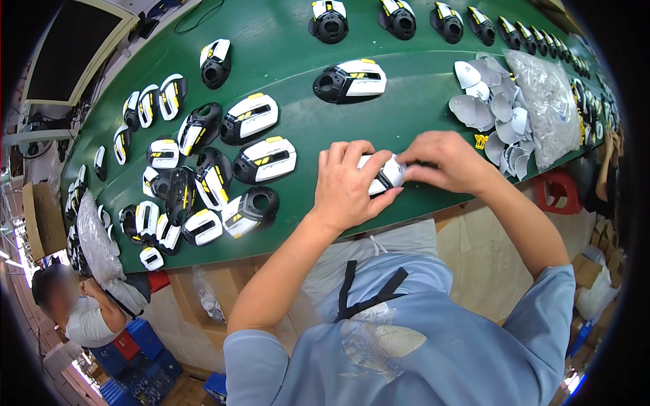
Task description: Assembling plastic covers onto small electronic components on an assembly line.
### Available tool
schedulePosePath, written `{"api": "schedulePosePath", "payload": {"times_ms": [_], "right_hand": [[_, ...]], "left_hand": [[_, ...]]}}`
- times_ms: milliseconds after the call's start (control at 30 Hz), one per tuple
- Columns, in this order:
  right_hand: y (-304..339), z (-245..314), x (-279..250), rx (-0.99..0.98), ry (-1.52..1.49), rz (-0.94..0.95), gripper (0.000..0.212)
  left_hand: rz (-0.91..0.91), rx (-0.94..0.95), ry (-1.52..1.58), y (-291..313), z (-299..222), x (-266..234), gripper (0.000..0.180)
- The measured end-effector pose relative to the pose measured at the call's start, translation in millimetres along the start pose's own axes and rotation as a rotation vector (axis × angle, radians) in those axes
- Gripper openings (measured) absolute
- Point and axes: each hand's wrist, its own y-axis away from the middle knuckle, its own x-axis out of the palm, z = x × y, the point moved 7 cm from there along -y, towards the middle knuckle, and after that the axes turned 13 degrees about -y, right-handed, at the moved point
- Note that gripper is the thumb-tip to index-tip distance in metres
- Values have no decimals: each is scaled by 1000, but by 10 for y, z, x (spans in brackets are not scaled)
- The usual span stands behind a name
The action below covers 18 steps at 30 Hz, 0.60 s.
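Observation:
Near the front edge of the green table, I have a white and black plastic housing [388, 176] between my two hands. My left hand [347, 184] is closed over its left part, the fingers on top and the thumb along the near side. At its right end my right hand [448, 162] pinches the white tip with thumb and fingers. Much of the housing is hidden under my fingers. Two similar white, black and yellow housings [265, 160] lie just left of my left hand. Another housing [352, 81] rests farther back.
Many more housings [213, 179] crowd the table's left side, and a row [449, 24] runs along the far edge. Loose grey-white shells [501, 108] lie beside a clear plastic bag [545, 101] at right. A monitor [74, 47] stands far left; a co-worker [95, 311] sits lower left.

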Motion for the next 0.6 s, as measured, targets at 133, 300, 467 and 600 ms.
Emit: {"api": "schedulePosePath", "payload": {"times_ms": [133,300,467,600], "right_hand": [[-80,512,-295,-346,-1464,-408,49],[-230,248,540,-163,-856,-651,54],[-191,396,34,-368,-1464,-607,51],[69,47,166,-134,-1112,-775,50]], "left_hand": [[-1,-16,-19,-12,5,-24,52],[-21,10,-28,-109,91,21,52],[10,-54,-40,-34,42,-85,55],[6,17,-52,-34,1,-68,56]]}}
